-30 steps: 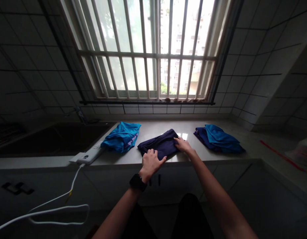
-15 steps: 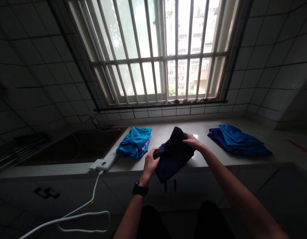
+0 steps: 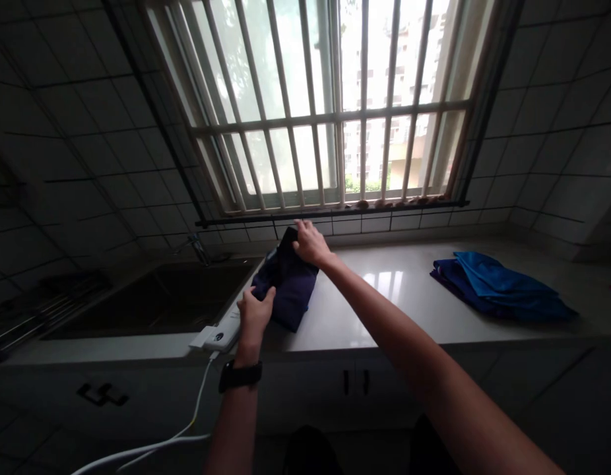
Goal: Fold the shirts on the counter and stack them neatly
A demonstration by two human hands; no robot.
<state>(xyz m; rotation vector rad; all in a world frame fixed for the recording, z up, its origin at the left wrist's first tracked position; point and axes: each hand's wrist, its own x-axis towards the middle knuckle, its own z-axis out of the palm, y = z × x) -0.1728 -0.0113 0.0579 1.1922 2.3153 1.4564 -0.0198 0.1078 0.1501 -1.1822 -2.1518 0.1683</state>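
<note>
Now we've swung the dark cloth (image 3: pixel 294 292) left, over the blue pile (image 3: pixel 307 308)!
Left hand (image 3: pixel 255 315) near, right hand (image 3: pixel 312 245) far, both half-curled, gripping its edges; we're seemingly adding a layer.

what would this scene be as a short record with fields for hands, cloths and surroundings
left hand: holds the near left edge of a dark navy folded cloth
right hand: at the same cloth's far edge
right of cloth: folded blue and purple cloth pile, on glossy white counter
left of cloth: dark rectangular sink
near left hand: white plastic power strip, white cable
</note>
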